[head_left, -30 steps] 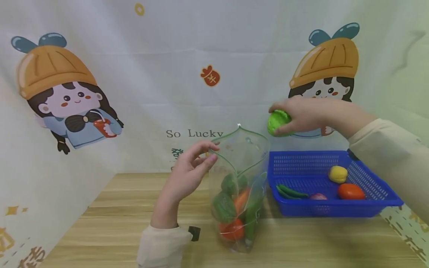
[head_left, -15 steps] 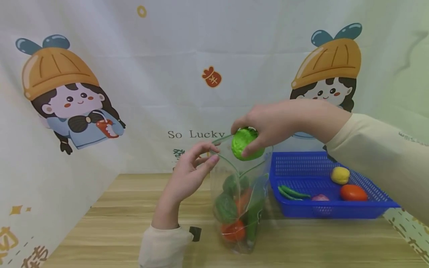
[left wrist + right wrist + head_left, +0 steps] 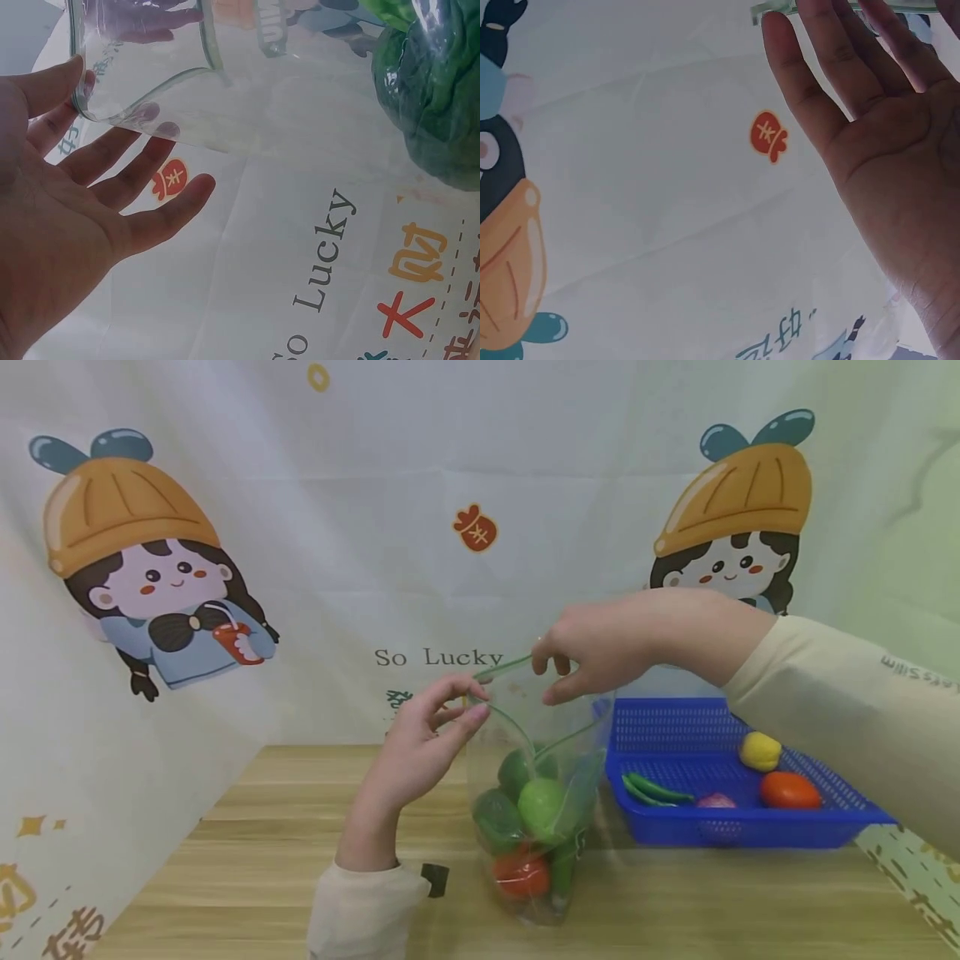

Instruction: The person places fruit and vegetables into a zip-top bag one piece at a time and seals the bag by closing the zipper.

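Note:
A clear zip bag (image 3: 491,752) stands upright on the table, its green-edged mouth spread wide. My left hand (image 3: 423,747) pinches the left rim of the bag between thumb and fingers. Over the mouth hangs my right hand (image 3: 607,639), fingers relaxed and holding nothing, their tips at the far rim. Inside, a bright green toy cabbage (image 3: 542,810) lies on top of a red tomato (image 3: 521,874) and a long green vegetable (image 3: 561,872). Dark green vegetables (image 3: 497,820) sit to its left and behind; one dark green piece (image 3: 435,97) shows through the plastic in the left wrist view.
Right of the bag, a blue plastic basket (image 3: 660,831) holds green chili peppers (image 3: 652,789), a purple onion (image 3: 716,802), an orange-red tomato (image 3: 791,791) and a yellow vegetable (image 3: 760,752). A printed cloth (image 3: 360,527) hangs behind the wooden table (image 3: 247,877).
My right hand carried the cabbage left from above the basket to over the bag and let it go; it dropped inside, covering the carrot. The left hand kept its grip on the rim.

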The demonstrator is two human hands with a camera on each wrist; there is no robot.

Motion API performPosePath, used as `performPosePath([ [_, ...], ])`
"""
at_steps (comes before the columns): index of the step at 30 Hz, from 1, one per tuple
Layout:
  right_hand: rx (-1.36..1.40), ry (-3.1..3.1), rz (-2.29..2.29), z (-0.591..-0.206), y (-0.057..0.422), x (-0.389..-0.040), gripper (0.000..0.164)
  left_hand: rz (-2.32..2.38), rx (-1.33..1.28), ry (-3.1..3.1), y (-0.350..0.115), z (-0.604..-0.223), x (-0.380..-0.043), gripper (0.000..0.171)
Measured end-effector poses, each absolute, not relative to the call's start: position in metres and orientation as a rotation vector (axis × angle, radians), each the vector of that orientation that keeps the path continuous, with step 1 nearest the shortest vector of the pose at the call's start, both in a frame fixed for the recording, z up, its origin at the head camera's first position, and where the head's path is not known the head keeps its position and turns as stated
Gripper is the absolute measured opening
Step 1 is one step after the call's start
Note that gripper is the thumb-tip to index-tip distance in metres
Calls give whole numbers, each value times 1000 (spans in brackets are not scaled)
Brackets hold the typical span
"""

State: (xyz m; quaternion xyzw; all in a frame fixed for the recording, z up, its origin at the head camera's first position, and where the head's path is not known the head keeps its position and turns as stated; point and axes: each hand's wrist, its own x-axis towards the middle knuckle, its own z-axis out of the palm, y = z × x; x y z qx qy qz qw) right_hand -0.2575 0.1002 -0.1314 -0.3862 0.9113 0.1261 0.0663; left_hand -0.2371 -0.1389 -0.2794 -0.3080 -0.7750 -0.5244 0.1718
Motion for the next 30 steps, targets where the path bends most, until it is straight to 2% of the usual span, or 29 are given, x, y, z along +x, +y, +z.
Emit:
performPosePath([
  [7,-1271,2807,322,-133,117,-264,32,-1458,-885,-2209,-138,-279,-238,11],
  [16,-1125,2888,190,-144,148,-293,39,-1438,-889,-2209,-139,-280,-237,10],
  [19,-1097,2859,174,-154,168,-309,35,-1436,-890,-2209,-139,-281,-237,10],
  [25,-825,2789,206,-185,211,-333,40,-1439,-884,-2212,-137,-281,-237,9],
  [30,-705,2748,199,-221,244,-341,39,-1448,-877,-2216,-136,-280,-236,9],
])
